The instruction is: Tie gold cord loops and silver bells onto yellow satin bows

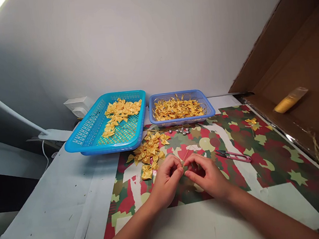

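Observation:
My left hand (166, 179) and my right hand (208, 177) meet over the patterned mat (266, 161), fingers curled and pinched together on something small between them that I cannot make out. Just beyond my left hand lies a heap of yellow ribbon bows (149, 153). Pink thread snips (233, 155) lie to the right of my right hand. A turquoise basket (93, 136) holds more yellow bows. A smaller blue basket (208, 108) holds bows with gold threads. Small silver bells (181, 131) lie in front of it.
A single yellow bow (251, 121) lies at the mat's far right. An open cardboard box (300, 82) with a yellow packet (290, 100) stands on the right. A white socket (77, 106) and a lamp arm (7, 112) are at the left, against the wall.

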{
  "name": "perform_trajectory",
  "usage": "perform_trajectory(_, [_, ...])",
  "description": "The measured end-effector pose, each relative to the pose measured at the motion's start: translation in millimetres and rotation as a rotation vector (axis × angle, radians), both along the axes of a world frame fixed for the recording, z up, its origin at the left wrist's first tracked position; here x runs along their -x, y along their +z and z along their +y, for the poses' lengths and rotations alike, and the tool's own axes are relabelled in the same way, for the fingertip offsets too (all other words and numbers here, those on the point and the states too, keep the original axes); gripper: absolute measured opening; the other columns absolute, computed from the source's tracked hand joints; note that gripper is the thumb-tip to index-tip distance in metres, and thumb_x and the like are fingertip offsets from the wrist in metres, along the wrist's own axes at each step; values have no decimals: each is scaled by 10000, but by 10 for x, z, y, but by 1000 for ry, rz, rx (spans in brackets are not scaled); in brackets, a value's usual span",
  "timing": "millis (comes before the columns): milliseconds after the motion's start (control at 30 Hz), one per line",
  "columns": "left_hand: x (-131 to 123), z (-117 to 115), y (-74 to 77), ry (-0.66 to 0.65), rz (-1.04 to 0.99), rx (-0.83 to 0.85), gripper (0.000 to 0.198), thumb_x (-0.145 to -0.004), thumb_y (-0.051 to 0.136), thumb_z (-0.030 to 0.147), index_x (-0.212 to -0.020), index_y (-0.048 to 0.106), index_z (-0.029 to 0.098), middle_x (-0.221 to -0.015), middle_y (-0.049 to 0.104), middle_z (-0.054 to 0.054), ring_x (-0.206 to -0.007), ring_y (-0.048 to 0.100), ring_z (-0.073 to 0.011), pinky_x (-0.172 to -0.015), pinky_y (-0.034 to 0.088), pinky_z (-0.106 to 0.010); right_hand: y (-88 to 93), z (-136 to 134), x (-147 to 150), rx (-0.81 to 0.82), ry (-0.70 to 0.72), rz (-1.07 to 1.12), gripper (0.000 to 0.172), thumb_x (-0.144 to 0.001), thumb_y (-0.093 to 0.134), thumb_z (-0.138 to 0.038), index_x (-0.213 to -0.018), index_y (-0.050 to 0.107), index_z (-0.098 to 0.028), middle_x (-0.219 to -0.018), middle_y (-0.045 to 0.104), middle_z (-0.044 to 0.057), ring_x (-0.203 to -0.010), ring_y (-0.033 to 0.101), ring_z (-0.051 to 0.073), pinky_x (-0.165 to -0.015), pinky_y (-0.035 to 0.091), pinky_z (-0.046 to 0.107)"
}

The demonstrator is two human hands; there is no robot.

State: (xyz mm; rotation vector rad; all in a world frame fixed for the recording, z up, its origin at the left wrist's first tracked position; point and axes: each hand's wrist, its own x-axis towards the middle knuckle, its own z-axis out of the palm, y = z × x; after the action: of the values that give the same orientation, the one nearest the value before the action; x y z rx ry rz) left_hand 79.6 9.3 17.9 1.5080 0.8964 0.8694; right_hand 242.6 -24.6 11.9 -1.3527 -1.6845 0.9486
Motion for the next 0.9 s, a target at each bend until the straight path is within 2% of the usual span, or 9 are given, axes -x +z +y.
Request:
perform_trajectory(133, [2,-7,-9,-6,-8,4,172,-843,484,249,-684,451,195,-756,449,7,-711,410,-151,-646,323,-271,13,8,12,50,18,29,44,-846,575,-243,-840,603,-210,-772,594,10,-686,522,154,-605,417,275])
perform_trajectory(200, [4,-10,-15,6,8,-12,168,-844,480,246,-686,455,195,-753,448,9,-706,408,-149,-640,323,-268,36,16,8,39,2,44,125,-871,543,-255,-771,598,-203,-731,590,9,-660,516,148,-579,399,272])
perform_trajectory(267, [4,-13,-20,31,34,-32,167,-841,471,237,-681,451,194,-746,451,9,-706,413,-148,-639,326,-267,59,23,-4,-45,-26,28,151,-878,530,-238,-741,583,-201,-712,591,6,-661,516,147,-588,387,278])
perform_trajectory(433, [-9,-24,-15,55,102,-57,178,-826,452,222,-652,428,194,-704,451,13,-670,409,-141,-608,316,-263,100,17,-29,-410,-25,-159,135,-848,519,-125,-740,559,-196,-660,586,-21,-651,490,137,-713,341,336])
perform_trajectory(533, [-14,-31,-8,56,122,-60,175,-810,439,204,-637,416,195,-686,442,16,-653,399,-138,-594,308,-260,115,6,-24,-498,-46,-222,134,-834,532,-113,-728,556,-192,-614,554,-32,-609,455,128,-692,309,335])
perform_trajectory(900, [-18,-42,14,-40,104,-67,184,-771,417,163,-599,361,198,-659,427,20,-637,390,-132,-597,309,-259,100,7,-12,-455,-56,-205,148,-845,537,-124,-717,561,-194,-622,589,-28,-609,476,132,-693,314,334])
